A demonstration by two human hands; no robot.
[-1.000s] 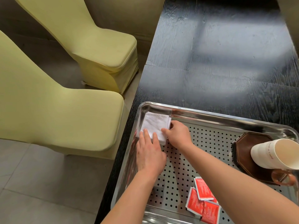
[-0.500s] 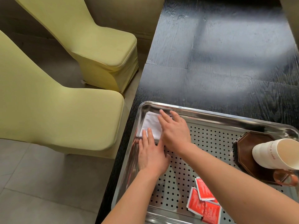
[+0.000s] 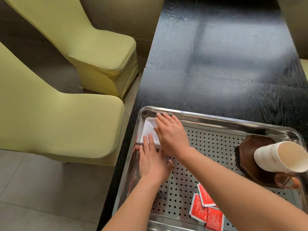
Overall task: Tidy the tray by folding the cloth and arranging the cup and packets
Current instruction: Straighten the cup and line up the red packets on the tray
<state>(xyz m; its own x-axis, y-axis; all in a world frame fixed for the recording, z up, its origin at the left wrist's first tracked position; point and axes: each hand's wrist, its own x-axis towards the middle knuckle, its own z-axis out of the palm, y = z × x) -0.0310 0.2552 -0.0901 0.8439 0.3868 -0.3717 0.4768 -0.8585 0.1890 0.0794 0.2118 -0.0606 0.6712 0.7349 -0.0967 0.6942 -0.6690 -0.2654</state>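
- My right hand (image 3: 171,134) lies flat, fingers spread, pressing the folded cloth (image 3: 149,130); it grips nothing.
- My left hand (image 3: 152,160) is flat too, fingertips on the cloth's near edge.
- The cloth sits in the tray's (image 3: 216,120) far left corner; soft, light, probably best pinched at a corner.
- Both forearms reach in from the tray's near side.
- The cup (image 3: 281,157) and packets (image 3: 205,209) wait at the tray's right and near edge.

One tray (image 3: 216,120), one cloth (image 3: 149,129), one cup (image 3: 273,158), three packets (image 3: 205,208), two chairs (image 3: 70,104).
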